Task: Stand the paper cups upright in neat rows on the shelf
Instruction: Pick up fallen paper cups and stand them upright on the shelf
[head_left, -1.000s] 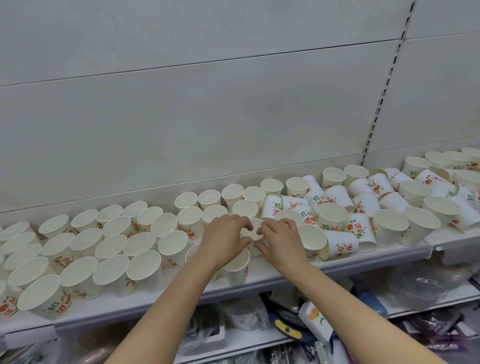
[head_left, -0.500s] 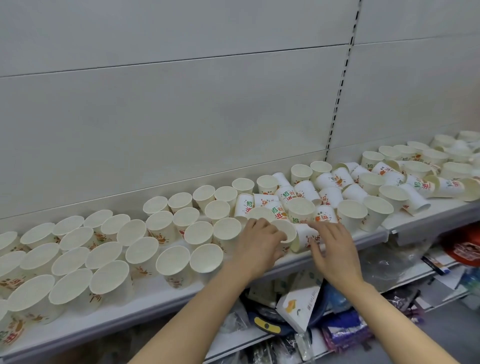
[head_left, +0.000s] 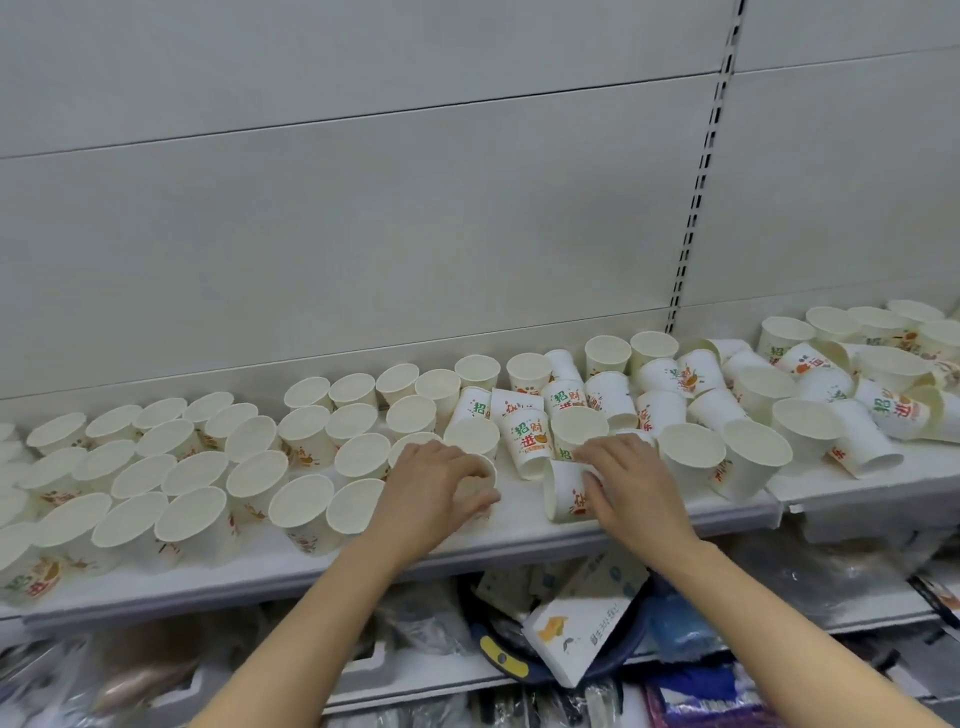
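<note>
White paper cups with red and green print fill the white shelf (head_left: 519, 535). Several upright cups (head_left: 197, 483) stand in rows on the left. My left hand (head_left: 431, 488) grips an upright cup (head_left: 480, 480) near the shelf's front, fingers curled round its rim. My right hand (head_left: 623, 483) holds a tipped cup (head_left: 563, 493) that lies on its side by the front edge. To the right, several toppled cups (head_left: 862, 441) lie mixed with upright ones.
The grey back panel (head_left: 363, 234) rises behind the shelf, with a slotted upright (head_left: 696, 208) on the right. A lower shelf (head_left: 571, 649) holds packets, plastic bags and a white carton. The shelf's front strip runs below my hands.
The view has shifted left. My left hand has closed round an upright cup at the front. My right hand has taken hold of a cup lying on its side.
</note>
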